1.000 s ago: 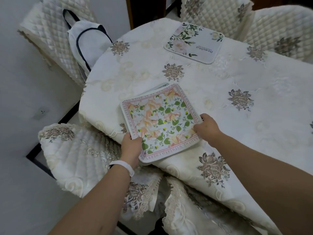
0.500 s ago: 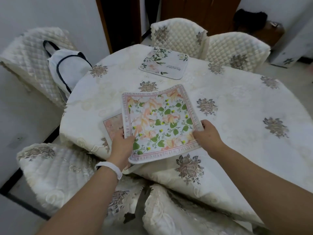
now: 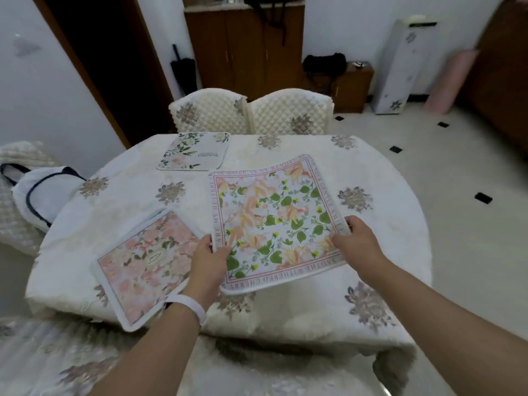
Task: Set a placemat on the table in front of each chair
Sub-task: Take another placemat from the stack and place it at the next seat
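I hold a square placemat with green leaves and orange flowers (image 3: 274, 221) lifted over the middle of the table (image 3: 385, 247). My left hand (image 3: 210, 260) grips its left edge and my right hand (image 3: 355, 242) grips its right edge. A pink floral placemat (image 3: 145, 264) lies flat at the table's near left edge. A white placemat with green leaves and lettering (image 3: 195, 151) lies at the far side, in front of the left one of two quilted chairs (image 3: 210, 111).
A second quilted chair (image 3: 290, 112) stands beside the first at the far side. A chair with a white bag (image 3: 45, 192) is at the left. A chair cushion (image 3: 57, 358) is below me at the near edge. Open tiled floor lies to the right.
Both hands have lifted the leaf-and-flower placemat off the pink one and carried it right and farther over the table. The pink placemat stays at the near left edge, uncovered.
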`<move>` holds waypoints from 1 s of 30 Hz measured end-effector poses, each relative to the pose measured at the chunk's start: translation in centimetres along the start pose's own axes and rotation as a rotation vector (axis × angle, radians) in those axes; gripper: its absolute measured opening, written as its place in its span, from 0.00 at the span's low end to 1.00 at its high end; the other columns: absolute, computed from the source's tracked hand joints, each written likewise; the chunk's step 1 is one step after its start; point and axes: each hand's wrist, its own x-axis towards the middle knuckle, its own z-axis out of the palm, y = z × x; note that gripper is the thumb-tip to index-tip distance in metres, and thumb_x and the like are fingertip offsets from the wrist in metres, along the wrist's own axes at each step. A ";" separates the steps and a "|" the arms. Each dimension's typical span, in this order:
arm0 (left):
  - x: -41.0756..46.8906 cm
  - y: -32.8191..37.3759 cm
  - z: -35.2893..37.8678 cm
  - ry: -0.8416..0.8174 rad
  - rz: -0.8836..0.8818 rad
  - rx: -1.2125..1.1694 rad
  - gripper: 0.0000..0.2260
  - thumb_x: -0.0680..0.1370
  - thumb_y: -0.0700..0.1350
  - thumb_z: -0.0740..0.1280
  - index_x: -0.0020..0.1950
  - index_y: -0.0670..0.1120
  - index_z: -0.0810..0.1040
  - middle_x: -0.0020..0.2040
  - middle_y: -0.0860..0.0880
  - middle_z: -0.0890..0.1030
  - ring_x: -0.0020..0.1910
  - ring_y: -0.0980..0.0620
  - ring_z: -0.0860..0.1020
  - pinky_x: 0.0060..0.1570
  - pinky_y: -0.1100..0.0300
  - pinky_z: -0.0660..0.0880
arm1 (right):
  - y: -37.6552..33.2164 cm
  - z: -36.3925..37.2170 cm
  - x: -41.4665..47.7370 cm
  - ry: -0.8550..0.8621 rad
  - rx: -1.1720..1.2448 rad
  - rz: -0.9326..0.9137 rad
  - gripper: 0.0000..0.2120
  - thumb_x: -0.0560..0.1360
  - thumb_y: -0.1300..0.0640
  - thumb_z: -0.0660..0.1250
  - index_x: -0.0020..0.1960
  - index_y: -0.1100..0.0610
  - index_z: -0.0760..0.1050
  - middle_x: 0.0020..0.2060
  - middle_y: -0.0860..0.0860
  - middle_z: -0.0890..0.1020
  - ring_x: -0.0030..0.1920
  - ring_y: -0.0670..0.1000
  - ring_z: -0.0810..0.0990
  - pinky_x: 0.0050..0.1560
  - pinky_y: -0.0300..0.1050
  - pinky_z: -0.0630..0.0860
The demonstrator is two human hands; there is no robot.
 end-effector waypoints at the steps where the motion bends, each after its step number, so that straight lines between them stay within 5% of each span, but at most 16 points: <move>1: -1.1 0.2 2.1 -0.010 0.001 0.006 0.10 0.80 0.37 0.64 0.57 0.51 0.76 0.51 0.51 0.82 0.48 0.47 0.82 0.40 0.52 0.81 | 0.9 -2.4 -0.1 0.013 0.018 0.009 0.07 0.76 0.64 0.66 0.51 0.55 0.73 0.46 0.51 0.81 0.44 0.52 0.81 0.37 0.47 0.77; 5: -5.7 0.7 10.9 -0.067 -0.002 0.016 0.07 0.79 0.38 0.66 0.52 0.50 0.76 0.51 0.47 0.83 0.46 0.45 0.83 0.45 0.46 0.82 | 4.6 -12.1 -0.5 0.059 0.090 0.052 0.07 0.76 0.65 0.66 0.49 0.53 0.74 0.47 0.53 0.82 0.46 0.56 0.83 0.46 0.54 0.82; 9: -9.8 1.9 19.5 -0.138 0.017 -0.009 0.07 0.79 0.37 0.66 0.55 0.47 0.77 0.50 0.46 0.83 0.44 0.46 0.84 0.36 0.53 0.80 | 7.6 -21.1 -1.3 0.139 0.142 0.066 0.10 0.74 0.67 0.66 0.48 0.53 0.74 0.46 0.52 0.83 0.43 0.53 0.84 0.39 0.48 0.80; 15: -13.3 4.1 29.3 -0.275 0.045 0.006 0.08 0.80 0.37 0.65 0.56 0.48 0.77 0.51 0.47 0.84 0.46 0.45 0.84 0.41 0.49 0.81 | 10.5 -31.6 -2.4 0.249 0.190 0.083 0.10 0.74 0.67 0.65 0.49 0.54 0.75 0.45 0.51 0.84 0.42 0.52 0.84 0.36 0.45 0.79; 30: -5.6 2.8 45.2 -0.474 0.021 0.109 0.11 0.79 0.36 0.66 0.55 0.51 0.78 0.52 0.44 0.84 0.47 0.41 0.84 0.48 0.40 0.80 | 15.1 -40.1 5.3 0.374 0.151 0.195 0.08 0.73 0.66 0.66 0.48 0.54 0.74 0.45 0.51 0.83 0.43 0.52 0.84 0.40 0.49 0.81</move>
